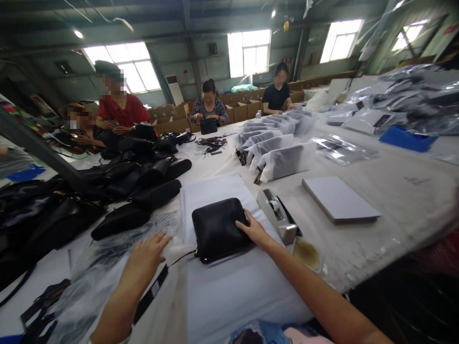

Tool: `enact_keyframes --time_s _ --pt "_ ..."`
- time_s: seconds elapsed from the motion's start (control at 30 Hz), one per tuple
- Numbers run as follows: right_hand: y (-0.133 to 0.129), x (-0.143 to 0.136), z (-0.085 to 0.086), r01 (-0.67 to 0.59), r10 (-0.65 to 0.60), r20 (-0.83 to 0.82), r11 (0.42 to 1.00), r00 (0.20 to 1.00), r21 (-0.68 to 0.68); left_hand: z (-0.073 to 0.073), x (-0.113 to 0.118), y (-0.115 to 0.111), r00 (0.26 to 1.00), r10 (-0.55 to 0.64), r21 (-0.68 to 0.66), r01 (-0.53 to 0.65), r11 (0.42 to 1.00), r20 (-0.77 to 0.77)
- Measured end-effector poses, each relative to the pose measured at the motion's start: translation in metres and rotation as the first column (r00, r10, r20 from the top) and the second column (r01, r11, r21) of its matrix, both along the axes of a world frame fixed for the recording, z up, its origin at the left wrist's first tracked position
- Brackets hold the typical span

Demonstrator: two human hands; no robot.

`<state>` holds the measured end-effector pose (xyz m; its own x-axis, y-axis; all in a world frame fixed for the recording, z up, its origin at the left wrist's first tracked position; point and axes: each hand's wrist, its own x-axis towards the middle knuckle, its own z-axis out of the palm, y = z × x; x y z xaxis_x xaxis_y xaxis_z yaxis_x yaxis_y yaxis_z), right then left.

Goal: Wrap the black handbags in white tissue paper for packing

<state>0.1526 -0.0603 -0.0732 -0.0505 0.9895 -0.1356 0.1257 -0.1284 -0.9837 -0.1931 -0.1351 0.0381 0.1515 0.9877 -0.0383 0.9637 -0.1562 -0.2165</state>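
A black handbag (219,230) lies on a stack of white paper sheets (229,291) in front of me. My right hand (255,231) grips its right edge, thumb on top and the other fingers partly hidden behind it. My left hand (152,251) is off the bag, to its left, fingers stretched out above clear plastic bags (103,253) with nothing in them. From the bag's lower left corner a thin cord runs to a black hang tag (152,291) beside my left wrist.
A tape dispenser (275,212) and a stack of white cards (340,198) stand to the right. Wrapped bags (281,160) line up behind. Black bags (132,191) pile up at left. Several co-workers (209,107) are across the table. A blue tray (407,138) lies far right.
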Motion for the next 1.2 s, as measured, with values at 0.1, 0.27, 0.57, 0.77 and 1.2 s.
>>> enact_keyframes --time_s 0.1,0.27,0.57,0.77,1.2 --pt "0.001 -0.002 0.0 -0.013 0.0 0.129 0.994 0.992 0.105 0.009 0.005 0.002 0.998 -0.033 0.123 0.026 0.992 0.051" --pt "-0.01 -0.001 0.018 0.015 -0.064 0.287 0.985 0.956 0.17 -0.021 0.079 0.011 0.883 -0.36 0.179 0.319 0.931 0.3" --pt "-0.126 0.108 0.049 -0.189 -0.374 0.742 0.812 0.557 0.552 -0.083 0.121 0.014 0.851 -0.376 0.267 0.291 0.919 0.366" --pt "-0.155 0.158 0.006 -0.189 -0.298 0.93 0.922 0.215 0.339 -0.086 0.123 0.01 0.846 -0.358 0.284 0.258 0.923 0.394" --pt "-0.123 0.169 0.027 -0.314 -0.473 0.811 0.756 0.343 0.574 -0.085 0.127 0.005 0.84 -0.306 0.271 0.199 0.942 0.449"
